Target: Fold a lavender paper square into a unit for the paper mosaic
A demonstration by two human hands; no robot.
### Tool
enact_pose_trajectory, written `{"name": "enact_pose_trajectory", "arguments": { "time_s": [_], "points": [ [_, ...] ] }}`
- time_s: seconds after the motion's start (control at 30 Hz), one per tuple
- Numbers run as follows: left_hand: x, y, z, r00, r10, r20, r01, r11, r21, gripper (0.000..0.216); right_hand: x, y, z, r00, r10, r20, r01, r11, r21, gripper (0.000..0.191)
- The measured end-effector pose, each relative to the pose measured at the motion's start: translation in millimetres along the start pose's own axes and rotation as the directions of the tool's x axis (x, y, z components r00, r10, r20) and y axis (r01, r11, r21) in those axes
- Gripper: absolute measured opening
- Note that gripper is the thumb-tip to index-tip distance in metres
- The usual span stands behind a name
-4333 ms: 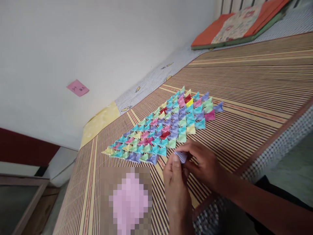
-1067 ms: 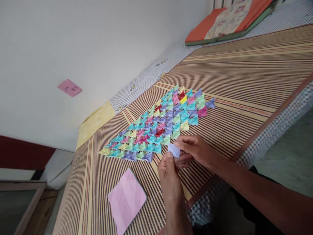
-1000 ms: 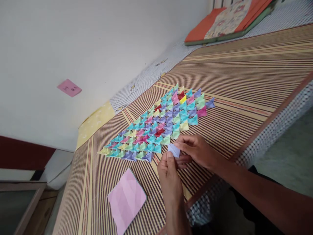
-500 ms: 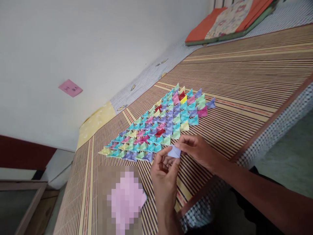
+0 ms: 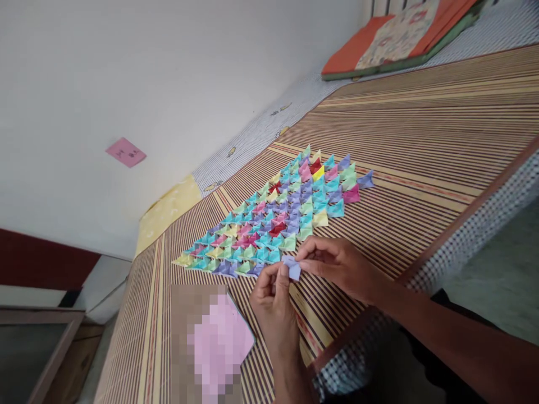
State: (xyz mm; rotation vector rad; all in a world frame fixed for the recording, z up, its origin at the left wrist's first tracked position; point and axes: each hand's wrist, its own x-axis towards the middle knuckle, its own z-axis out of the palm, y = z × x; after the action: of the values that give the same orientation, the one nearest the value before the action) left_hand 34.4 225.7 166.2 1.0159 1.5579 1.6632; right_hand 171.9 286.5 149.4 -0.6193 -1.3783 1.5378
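Observation:
A small folded lavender paper piece (image 5: 292, 266) is pinched between both my hands just above the striped bamboo mat (image 5: 421, 146). My left hand (image 5: 273, 303) grips its near end with thumb and fingers closed. My right hand (image 5: 337, 264) pinches its right side. Just beyond my fingers lies a flat patchwork of many small folded paper pieces (image 5: 286, 216) in blue, green, pink, purple, yellow and red, fitted together in a diamond shape.
A stack of pink square paper (image 5: 219, 342) lies on the mat to the left of my left hand. A pink note (image 5: 125, 152) sticks to the white wall. Folded orange and green bedding (image 5: 400, 36) lies far back right. The mat's edge (image 5: 463, 216) runs at right.
My hands have shifted slightly left, closer to the patchwork's near corner. The lavender piece has been folded narrower and my left fingers have moved from under it to pinching its end.

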Motion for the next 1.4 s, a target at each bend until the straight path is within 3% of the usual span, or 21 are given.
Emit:
{"name": "enact_pose_trajectory", "arguments": {
  "time_s": [0.27, 0.43, 0.53, 0.77, 0.93, 1.07, 1.13, 1.27, 1.4],
  "points": [
    [-2.2, 2.8, 2.7, 0.999, 0.012, 0.045, -0.013, 1.000, 0.022, 0.015, -1.8, 1.3, 4.8, 0.984, -0.157, -0.088, 0.130, 0.959, -0.251, 0.013],
    [-1.7, 2.1, 4.7, 0.999, -0.004, -0.034, 0.003, 1.000, -0.031, 0.015, -3.7, 0.3, 6.9, 0.957, -0.273, -0.096, 0.212, 0.887, -0.410, 0.014],
    [-1.0, 0.2, 3.2, 0.999, -0.024, -0.043, 0.022, 0.998, -0.055, 0.018, -4.2, 2.6, 7.3, 0.951, -0.295, -0.091, 0.229, 0.872, -0.434, 0.013],
    [2.3, -2.9, 3.2, 0.999, -0.042, -0.022, 0.040, 0.993, -0.112, 0.019, -3.4, 3.7, 7.1, 0.974, -0.194, -0.116, 0.136, 0.913, -0.385, 0.011],
    [0.1, -5.2, 6.4, 0.993, -0.117, -0.011, 0.112, 0.975, -0.194, 0.022, -3.9, 7.2, 7.8, 0.945, -0.286, -0.160, 0.189, 0.874, -0.447, 0.009],
    [0.8, -6.7, 9.7, 0.971, -0.231, -0.058, 0.191, 0.901, -0.390, 0.033, -4.8, 11.2, 8.4, 0.916, -0.377, -0.135, 0.267, 0.826, -0.496, 0.012],
    [1.6, -5.7, 11.7, 0.953, -0.303, -0.015, 0.260, 0.840, -0.476, 0.034, -5.3, 12.2, 9.2, 0.901, -0.420, -0.112, 0.305, 0.795, -0.525, 0.013],
    [1.2, -2.3, 15.3, 0.902, -0.391, 0.182, 0.423, 0.722, -0.547, 0.026, -5.9, 14.1, 11.0, 0.861, -0.503, -0.073, 0.375, 0.726, -0.577, 0.015],
    [-0.8, -2.0, 17.7, 0.905, -0.371, 0.207, 0.420, 0.705, -0.571, 0.025, -5.6, 16.1, 11.5, 0.857, -0.510, -0.065, 0.381, 0.715, -0.586, 0.016]
  ]
}}
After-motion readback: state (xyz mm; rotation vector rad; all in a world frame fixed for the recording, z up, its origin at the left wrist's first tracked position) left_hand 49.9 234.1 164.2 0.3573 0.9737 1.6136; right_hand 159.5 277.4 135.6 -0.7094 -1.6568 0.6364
